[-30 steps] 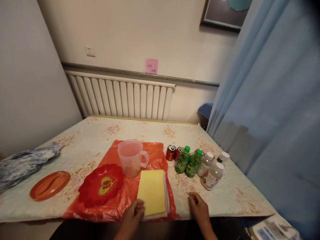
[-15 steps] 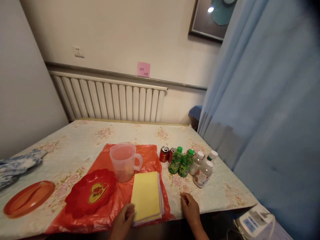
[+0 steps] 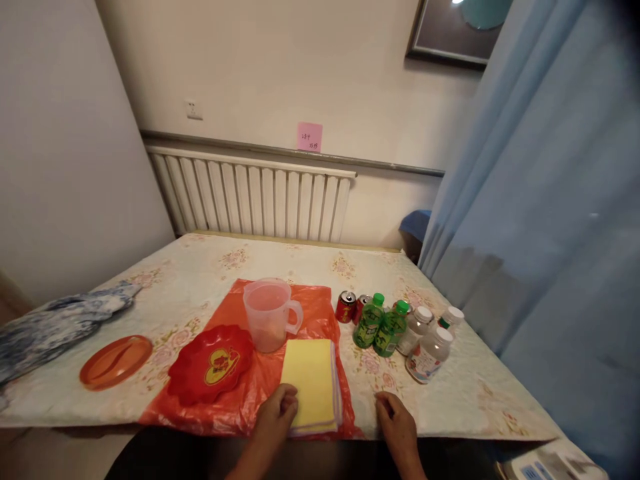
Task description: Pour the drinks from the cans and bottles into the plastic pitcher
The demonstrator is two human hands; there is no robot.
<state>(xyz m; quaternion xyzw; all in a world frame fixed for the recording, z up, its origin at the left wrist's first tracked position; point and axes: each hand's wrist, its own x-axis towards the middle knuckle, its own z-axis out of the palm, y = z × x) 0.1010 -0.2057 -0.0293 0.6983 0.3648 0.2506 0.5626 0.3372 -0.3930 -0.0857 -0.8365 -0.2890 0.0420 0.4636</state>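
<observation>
My left hand [image 3: 276,412] rests at the table's front edge with its fingers curled, against the left side of a stack of folded yellow cloths [image 3: 310,383]. My right hand [image 3: 397,421] lies on the tablecloth to the right of that stack, its fingers also curled in and nothing visible in them. Under the cloths spreads a red plastic sheet [image 3: 225,417]. On it stand a translucent pink measuring jug [image 3: 267,317], handle to the right, and a red scalloped plate [image 3: 205,367] with a yellow heart print.
Right of the sheet stand small red cans [image 3: 346,308], two green bottles [image 3: 369,323] and white-capped clear bottles [image 3: 429,355]. An orange oval lid [image 3: 116,362] and a blue-white patterned cloth [image 3: 70,323] lie at left. A blue curtain [image 3: 540,233] hangs at right.
The view has swung left, so everything sits farther right in the picture. Both hands stay curled by the table's front edge, and the objects keep their places.
</observation>
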